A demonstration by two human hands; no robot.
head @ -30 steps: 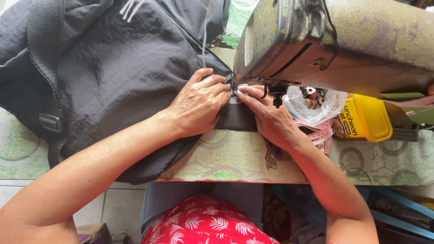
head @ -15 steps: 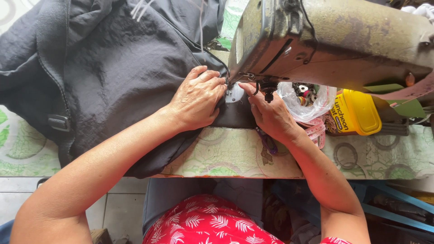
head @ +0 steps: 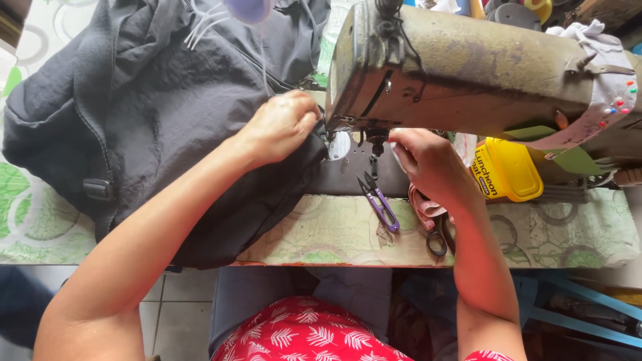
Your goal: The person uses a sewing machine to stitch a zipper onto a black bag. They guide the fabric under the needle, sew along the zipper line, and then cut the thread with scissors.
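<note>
Looking down past your red patterned lap (head: 314, 334), you have both forearms reaching up onto the patterned table cover (head: 535, 234). Purple thread snips (head: 378, 200) now lie bare on the bed beside your right wrist — half a second ago both hands were pressed together over that spot, and now they have parted. Your right hand (head: 428, 160) has lifted off the cloth and sits under the needle area (head: 374, 144), fingers curled in; whether it pinches a thread or anything else cannot be told. Your left hand (head: 281, 127) is clenched on the black fabric (head: 174, 113), bunching its edge just left of the needle, so the cloth looks drawn aside from the stitching point rather than fed through it. Farther off stands the worn sewing machine (head: 468, 67), with a yellow tub (head: 511, 167) behind your right hand — black scissors (head: 438, 237) rest near the table edge.
</note>
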